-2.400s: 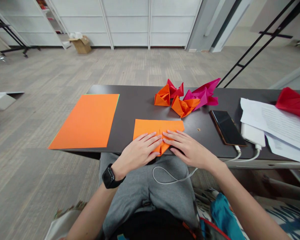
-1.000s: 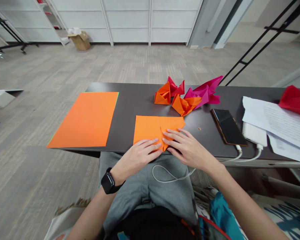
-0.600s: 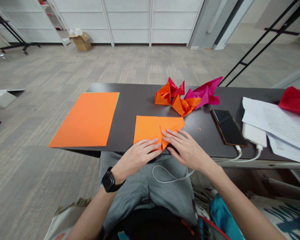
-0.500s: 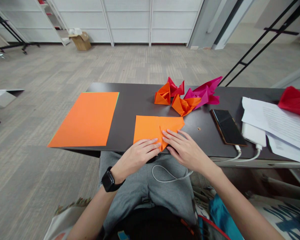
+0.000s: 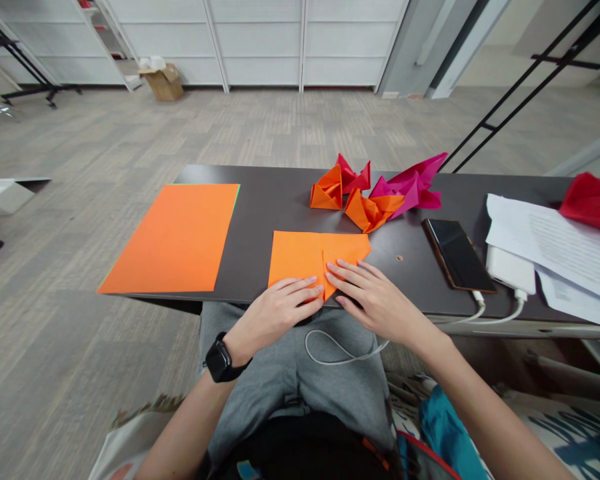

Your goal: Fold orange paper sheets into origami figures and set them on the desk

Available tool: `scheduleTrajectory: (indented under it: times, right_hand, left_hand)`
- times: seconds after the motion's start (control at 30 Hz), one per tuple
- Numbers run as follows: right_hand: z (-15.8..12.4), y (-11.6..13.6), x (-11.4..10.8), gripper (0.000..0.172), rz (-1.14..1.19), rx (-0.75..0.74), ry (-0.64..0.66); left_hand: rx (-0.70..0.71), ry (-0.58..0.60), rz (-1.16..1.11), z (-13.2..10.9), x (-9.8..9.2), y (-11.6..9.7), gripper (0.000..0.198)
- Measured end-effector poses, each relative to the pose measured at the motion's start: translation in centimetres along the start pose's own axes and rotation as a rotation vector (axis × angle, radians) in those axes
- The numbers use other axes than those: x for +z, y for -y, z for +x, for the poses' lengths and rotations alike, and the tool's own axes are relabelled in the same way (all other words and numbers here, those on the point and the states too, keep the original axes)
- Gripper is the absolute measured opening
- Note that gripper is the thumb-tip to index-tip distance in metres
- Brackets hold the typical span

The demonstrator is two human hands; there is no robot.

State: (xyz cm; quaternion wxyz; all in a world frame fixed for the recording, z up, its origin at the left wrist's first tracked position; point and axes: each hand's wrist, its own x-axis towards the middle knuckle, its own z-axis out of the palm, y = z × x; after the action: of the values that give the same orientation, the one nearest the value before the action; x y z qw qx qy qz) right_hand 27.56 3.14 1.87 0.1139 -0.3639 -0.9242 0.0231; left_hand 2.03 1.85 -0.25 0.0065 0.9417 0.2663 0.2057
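An orange sheet of origami paper (image 5: 296, 252) lies at the front edge of the dark table. Its right part is folded inward, leaving slanted corners and an upright flap edge near the middle. My left hand (image 5: 283, 307) rests on the sheet's near edge with fingers stretched out, a black watch on the wrist. Across from it, my right hand (image 5: 373, 293) lies with fingers extended on the folded right flap. Both hands press the paper flat, and they hide part of its near edge.
A stack of orange paper (image 5: 175, 240) lies at the left. Folded paper shapes in orange (image 5: 373, 212), magenta (image 5: 414, 187) and red stand behind the sheet. To the right are a phone (image 5: 457, 253), a white power bank (image 5: 510, 270) with cables, and printed pages (image 5: 555, 247).
My right fingers have shifted very slightly on the folded flap. The paper and my left hand look nearly the same; the whole view has moved a touch.
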Motion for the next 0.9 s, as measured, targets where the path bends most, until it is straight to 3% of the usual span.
scheduleTrajectory:
  times: [0.9]
  right_hand:
    - [0.56,-0.87,-0.27,0.039,0.081,-0.022,0.012]
  left_hand:
    - [-0.003,0.006,0.017,-0.03,-0.19,-0.02,0.035]
